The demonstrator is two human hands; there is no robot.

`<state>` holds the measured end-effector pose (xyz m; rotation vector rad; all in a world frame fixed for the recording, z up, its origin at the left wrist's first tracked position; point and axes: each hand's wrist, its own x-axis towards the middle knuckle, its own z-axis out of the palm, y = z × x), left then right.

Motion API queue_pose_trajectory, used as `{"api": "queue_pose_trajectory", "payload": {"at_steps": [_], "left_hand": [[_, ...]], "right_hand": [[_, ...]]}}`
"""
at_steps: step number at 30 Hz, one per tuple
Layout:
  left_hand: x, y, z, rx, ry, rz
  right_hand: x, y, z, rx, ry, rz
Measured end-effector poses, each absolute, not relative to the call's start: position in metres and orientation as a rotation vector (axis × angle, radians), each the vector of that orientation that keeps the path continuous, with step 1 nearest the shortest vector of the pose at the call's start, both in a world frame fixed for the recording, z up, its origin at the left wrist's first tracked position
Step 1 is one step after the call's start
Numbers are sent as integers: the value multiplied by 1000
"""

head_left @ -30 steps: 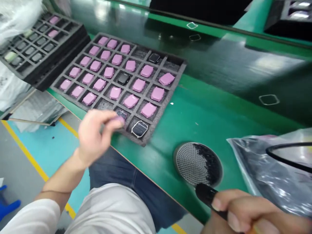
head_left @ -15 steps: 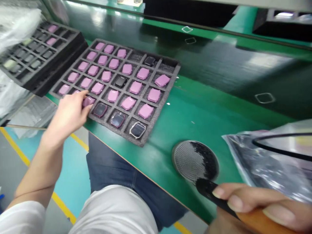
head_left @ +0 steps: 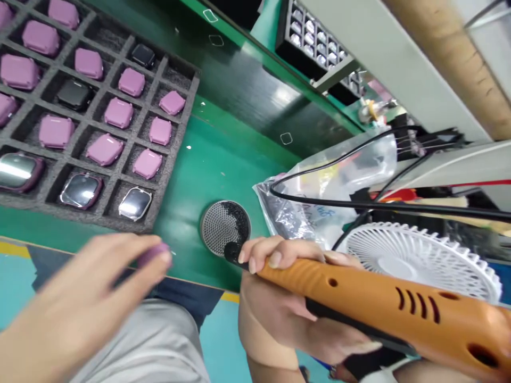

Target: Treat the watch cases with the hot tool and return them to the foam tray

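My left hand (head_left: 99, 290), blurred by motion, pinches a small purple piece (head_left: 154, 256) between thumb and fingers, in front of the foam tray's near edge. It matches the purple watch cases in the tray. My right hand (head_left: 287, 287) is wrapped round the orange body of a power tool (head_left: 359, 298) with vent slots. The tool's narrow black end meets the rim of a round perforated disc (head_left: 219, 226), partly black; I cannot tell whether they are joined. The dark foam tray (head_left: 175, 159) holds purple watch cases (head_left: 118, 113), two black ones and several with glassy faces (head_left: 136, 204).
A clear plastic bag (head_left: 303, 207) lies right of the disc, with a black cable (head_left: 339, 202) across it. A white fan (head_left: 415, 260) stands at the right. Behind the green bench (head_left: 215, 138), another tray (head_left: 311, 37) of shiny pieces sits beyond a metal frame.
My left hand has come away from the tray to the right, with a purple piece in its fingers. The view has swung right, showing the whole tool and the fan.
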<state>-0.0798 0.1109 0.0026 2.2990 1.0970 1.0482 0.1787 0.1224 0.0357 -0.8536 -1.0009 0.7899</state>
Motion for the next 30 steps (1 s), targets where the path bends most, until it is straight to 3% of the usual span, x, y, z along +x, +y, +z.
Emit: {"api": "queue_pose_trajectory", "payload": {"at_steps": [6, 30], "left_hand": [[-19, 97, -35, 2561, 1038, 698], [-8, 104, -40, 2481, 1031, 797]], "right_hand": [[181, 122, 33, -891, -1023, 819], [189, 108, 47, -971, -1182, 826]]}}
